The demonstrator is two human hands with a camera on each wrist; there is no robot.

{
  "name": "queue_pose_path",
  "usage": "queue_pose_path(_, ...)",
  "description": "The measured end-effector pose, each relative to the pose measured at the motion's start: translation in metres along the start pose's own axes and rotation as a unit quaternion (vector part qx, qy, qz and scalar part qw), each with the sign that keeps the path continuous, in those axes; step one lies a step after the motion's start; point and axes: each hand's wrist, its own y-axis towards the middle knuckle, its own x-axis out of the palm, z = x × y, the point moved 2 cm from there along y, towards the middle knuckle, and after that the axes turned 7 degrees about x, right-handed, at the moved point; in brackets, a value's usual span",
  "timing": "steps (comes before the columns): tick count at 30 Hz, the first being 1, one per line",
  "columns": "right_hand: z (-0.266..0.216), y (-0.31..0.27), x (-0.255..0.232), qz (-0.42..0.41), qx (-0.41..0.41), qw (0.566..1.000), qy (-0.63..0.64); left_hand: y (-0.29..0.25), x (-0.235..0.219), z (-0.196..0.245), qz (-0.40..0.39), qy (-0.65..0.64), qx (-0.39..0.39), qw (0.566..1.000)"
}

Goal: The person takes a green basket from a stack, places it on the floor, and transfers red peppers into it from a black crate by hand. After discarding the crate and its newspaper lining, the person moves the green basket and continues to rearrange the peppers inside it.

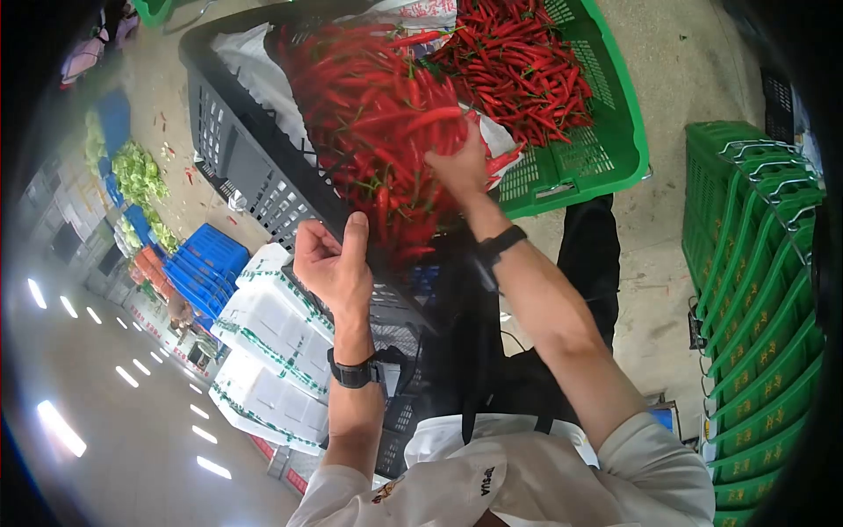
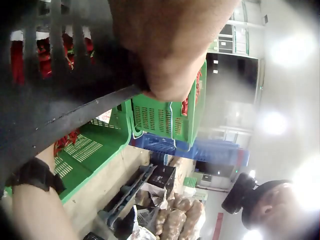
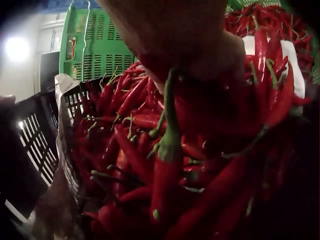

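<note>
A black slatted crate [image 1: 230, 132] full of red chili peppers [image 1: 386, 114] stands tilted in the head view, with a pale liner along its inside. My left hand [image 1: 335, 263] grips the crate's near rim, thumb on the inner side and fingers curled outside. My right hand [image 1: 461, 167] reaches into the peppers, thumb spread and fingers mostly hidden; I cannot tell whether they close on any. Many peppers are blurred. Beyond the black crate, a green crate [image 1: 615, 114] holds more red chili peppers [image 1: 527, 79]. Green-stemmed peppers [image 3: 167, 165] fill the right wrist view below the hand.
Stacked green crates [image 1: 755, 334] with metal handles stand at right. White foam boxes [image 1: 272, 351] and blue crates [image 1: 206, 268] are at left, near leafy greens [image 1: 140, 171]. Another person [image 2: 272, 205] shows at the lower right of the left wrist view.
</note>
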Motion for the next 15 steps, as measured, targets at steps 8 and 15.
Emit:
queue_pose_path(8, -0.023, 0.054, -0.097, -0.163, 0.058, 0.944, 0.279, 0.003, -0.003, 0.007, 0.012, -0.039, -0.016, 0.999)
queue_pose_path(15, -0.025, 0.103, -0.118, -0.104, 0.036, 0.948, 0.298, 0.008, -0.021, -0.006, 0.004, -0.044, -0.005, 0.999)
